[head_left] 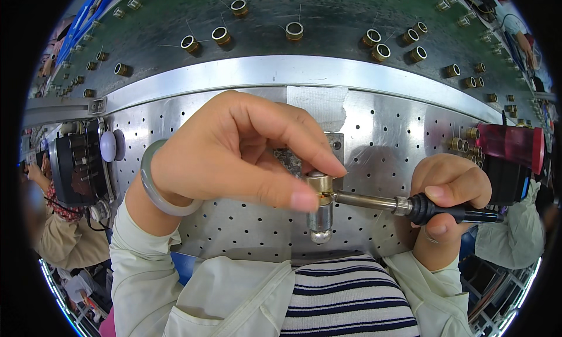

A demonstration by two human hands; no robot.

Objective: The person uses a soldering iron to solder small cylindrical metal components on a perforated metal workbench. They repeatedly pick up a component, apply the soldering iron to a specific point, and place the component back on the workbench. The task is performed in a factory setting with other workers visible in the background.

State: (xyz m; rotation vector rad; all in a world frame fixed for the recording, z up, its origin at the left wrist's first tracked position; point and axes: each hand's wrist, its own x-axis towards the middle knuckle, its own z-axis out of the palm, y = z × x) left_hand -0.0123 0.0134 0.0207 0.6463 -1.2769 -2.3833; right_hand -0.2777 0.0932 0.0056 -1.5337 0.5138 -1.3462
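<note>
Centrally: brass cylinder [320, 183], short and round, gold-coloured, seated atop a silver fixture [321, 223] on the perforated plate [234, 231]. Left hand [234, 152], wearing a grey bangle [153, 185], is curled over it, thumb and forefinger pinching the cylinder from above. Right hand [448, 199] is wrapped around the black handle of a screwdriver [410, 206]; its metal shaft runs leftward, tip meeting the cylinder's side. More brass rings [221, 35] sit on the green belt [328, 9] beyond.
</note>
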